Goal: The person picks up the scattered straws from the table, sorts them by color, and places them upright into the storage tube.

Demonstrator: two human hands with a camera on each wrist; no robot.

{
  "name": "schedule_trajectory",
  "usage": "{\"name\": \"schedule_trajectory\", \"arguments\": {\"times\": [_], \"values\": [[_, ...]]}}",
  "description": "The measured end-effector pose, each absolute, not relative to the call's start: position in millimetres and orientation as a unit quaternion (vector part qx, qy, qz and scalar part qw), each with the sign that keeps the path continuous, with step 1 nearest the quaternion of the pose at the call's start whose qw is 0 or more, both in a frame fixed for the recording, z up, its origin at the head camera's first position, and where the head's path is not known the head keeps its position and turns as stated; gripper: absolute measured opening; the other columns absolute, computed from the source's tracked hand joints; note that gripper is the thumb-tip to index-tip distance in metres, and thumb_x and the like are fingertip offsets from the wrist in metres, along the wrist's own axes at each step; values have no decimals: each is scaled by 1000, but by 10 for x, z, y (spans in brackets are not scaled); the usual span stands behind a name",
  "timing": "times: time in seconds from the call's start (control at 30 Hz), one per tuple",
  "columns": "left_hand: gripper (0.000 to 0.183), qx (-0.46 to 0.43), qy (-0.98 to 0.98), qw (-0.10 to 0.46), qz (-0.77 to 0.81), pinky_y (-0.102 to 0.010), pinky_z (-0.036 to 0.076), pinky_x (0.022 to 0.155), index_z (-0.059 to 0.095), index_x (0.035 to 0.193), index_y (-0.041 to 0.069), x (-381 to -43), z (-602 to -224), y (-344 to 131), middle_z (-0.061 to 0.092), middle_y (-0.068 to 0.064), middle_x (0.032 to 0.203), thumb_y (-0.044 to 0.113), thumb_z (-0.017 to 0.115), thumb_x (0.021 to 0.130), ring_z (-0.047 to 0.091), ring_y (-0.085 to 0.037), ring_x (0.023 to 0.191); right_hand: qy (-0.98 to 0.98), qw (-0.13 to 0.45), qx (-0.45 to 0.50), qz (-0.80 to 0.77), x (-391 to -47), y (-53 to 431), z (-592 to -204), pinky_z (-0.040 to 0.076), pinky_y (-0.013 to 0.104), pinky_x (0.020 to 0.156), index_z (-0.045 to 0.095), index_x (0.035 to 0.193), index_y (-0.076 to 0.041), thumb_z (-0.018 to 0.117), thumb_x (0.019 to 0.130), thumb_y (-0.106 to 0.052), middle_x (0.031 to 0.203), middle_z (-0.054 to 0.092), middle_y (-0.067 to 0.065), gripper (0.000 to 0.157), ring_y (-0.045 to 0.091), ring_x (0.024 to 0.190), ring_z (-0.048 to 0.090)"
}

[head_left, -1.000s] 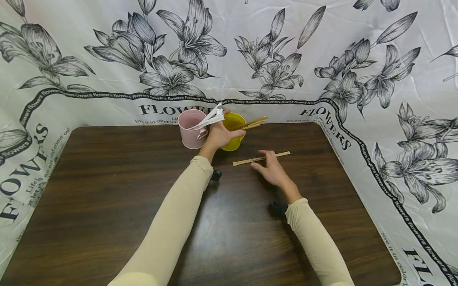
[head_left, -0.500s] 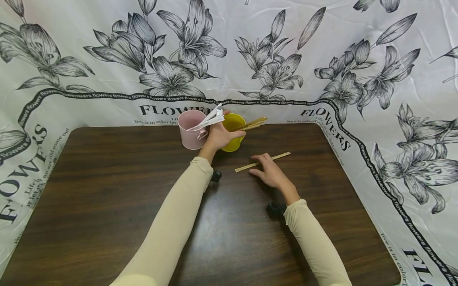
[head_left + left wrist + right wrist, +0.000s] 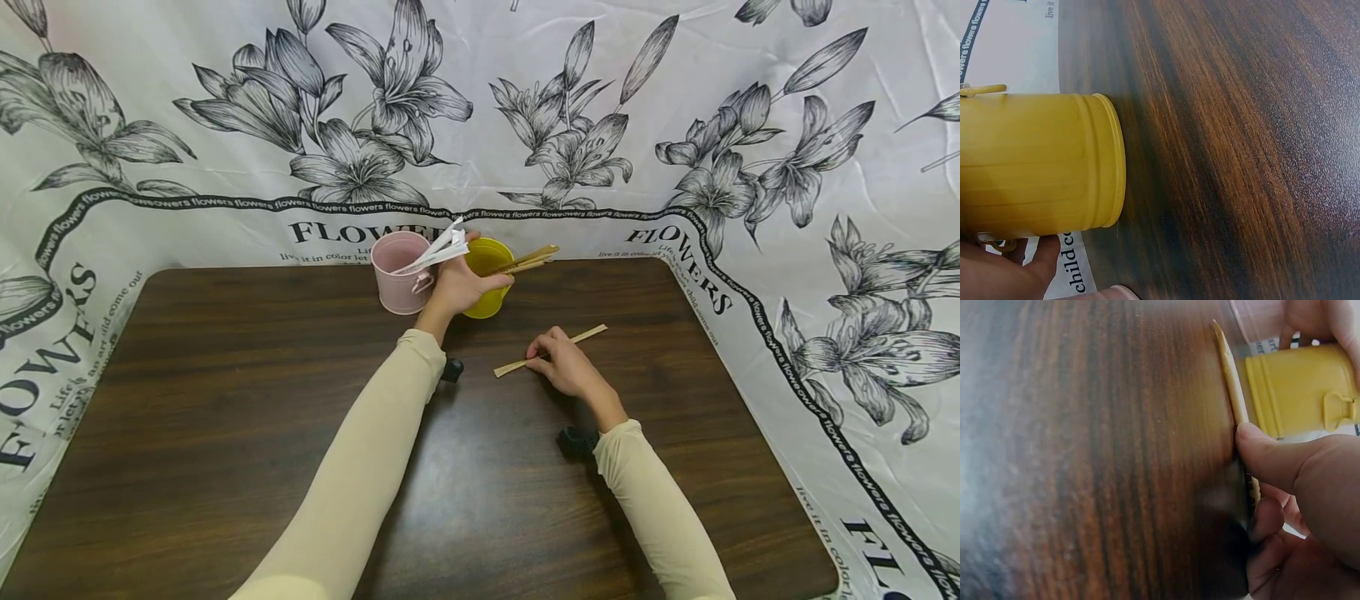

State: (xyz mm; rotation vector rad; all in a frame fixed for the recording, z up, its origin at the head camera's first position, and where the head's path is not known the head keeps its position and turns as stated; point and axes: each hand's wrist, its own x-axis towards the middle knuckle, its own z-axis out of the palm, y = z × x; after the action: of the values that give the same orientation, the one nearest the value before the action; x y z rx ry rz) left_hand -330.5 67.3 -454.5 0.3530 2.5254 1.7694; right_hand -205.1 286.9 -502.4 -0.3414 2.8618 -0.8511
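My left hand grips a small yellow bucket at the back of the table, thumb across its near side and fingers at its left. Several tan sticks lean out of it to the right. In the left wrist view, the yellow bucket stands on the wood. My right hand pinches a slim tan paper-wrapped stick between thumb and fingers. Seen from the right wrist, the stick lies close to the tabletop; the fingers hide its middle.
A pink bucket with several white paper-wrapped sticks stands just left of the yellow one. The dark wooden table meets a white flower-printed cloth along its back and sides.
My right hand's fingers have closed on the tan stick. The stick's left end has swung toward me, so it lies more slanted. The left hand and both buckets have stayed put.
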Motion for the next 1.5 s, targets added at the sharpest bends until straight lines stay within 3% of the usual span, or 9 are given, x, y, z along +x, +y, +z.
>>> {"name": "schedule_trajectory", "arguments": {"times": [0.2, 0.47, 0.67, 0.87, 1.0, 1.1, 1.23, 1.4, 1.5], "values": [[98, 114, 817, 16, 566, -51, 29, 123, 37, 154, 16, -3307, -4551, 675, 26, -10, 163, 39, 90, 75, 31, -29, 149, 952, 51, -115, -279, -2031, 2872, -5072, 51, 43, 89, 64, 100, -15, 69, 98, -22, 107, 55, 6, 9, 25, 103, 62], [98, 105, 820, 25, 563, -51, 29, 123, 36, 155, 19, -3310, -4553, 660, 22, -9, 165, 40, 90, 76, 30, -29, 150, 955, 40, -164, -243, -1933, 2851, -5078, 50, 36, 77, 69, 119, -21, 63, 101, -24, 108, 56, 2, 19, 16, 86, 57], [98, 106, 820, 29, 562, -52, 31, 122, 37, 155, 20, -3313, -4562, 667, 23, -9, 165, 42, 90, 76, 30, -29, 150, 950, 3, -213, -226, -1821, 2850, -5003, 51, 30, 75, 75, 114, -18, 62, 102, -24, 104, 58, 1, 19, 11, 84, 57], [98, 112, 815, 20, 569, -51, 30, 123, 36, 155, 17, -3318, -4565, 669, 25, -10, 164, 39, 90, 76, 31, -29, 149, 913, -22, -214, -347, -1764, 2834, -4784, 48, 28, 76, 74, 111, -15, 61, 103, -19, 104, 59, 1, 17, 10, 85, 54], [99, 115, 813, 13, 570, -49, 29, 124, 36, 155, 14, -3318, -4565, 665, 27, -11, 163, 38, 90, 75, 32, -29, 149, 876, -18, -179, -447, -1742, 2807, -4579, 48, 26, 56, 70, 113, -6, 56, 105, -19, 100, 55, 5, 21, 12, 62, 52], [100, 116, 814, 12, 569, -49, 29, 124, 37, 155, 14, -3315, -4560, 667, 27, -11, 163, 40, 91, 75, 32, -29, 149, 842, -18, -149, -518, -1719, 2788, -4431, 46, 31, 43, 63, 116, -1, 51, 108, -19, 86, 52, 9, 24, 19, 46, 47], [99, 115, 814, 15, 569, -49, 28, 124, 37, 154, 13, -3312, -4552, 673, 23, -11, 165, 40, 90, 75, 29, -29, 151, 796, -72, -131, -586, -1698, 2763, -4267, 43, 31, 41, 58, 117, 3, 54, 106, -10, 72, 54, 5, 18, 17, 43, 45], [98, 113, 814, 20, 569, -50, 27, 125, 38, 154, 14, -3316, -4548, 680, 20, -10, 167, 39, 90, 76, 26, -29, 153, 717, -186, -124, -660, -1732, 2717, -4083, 38, 24, 41, 59, 110, -1, 59, 100, 0, 86, 63, -6, 9, 10, 44, 42], [98, 111, 815, 20, 568, -49, 27, 125, 38, 154, 14, -3323, -4551, 683, 21, -10, 166, 38, 91, 75, 27, -29, 152, 662, -259, -128, -692, -1815, 2697, -3963, 38, 23, 41, 60, 108, -8, 58, 100, 0, 87, 64, -3, 12, 12, 43, 41]]}}
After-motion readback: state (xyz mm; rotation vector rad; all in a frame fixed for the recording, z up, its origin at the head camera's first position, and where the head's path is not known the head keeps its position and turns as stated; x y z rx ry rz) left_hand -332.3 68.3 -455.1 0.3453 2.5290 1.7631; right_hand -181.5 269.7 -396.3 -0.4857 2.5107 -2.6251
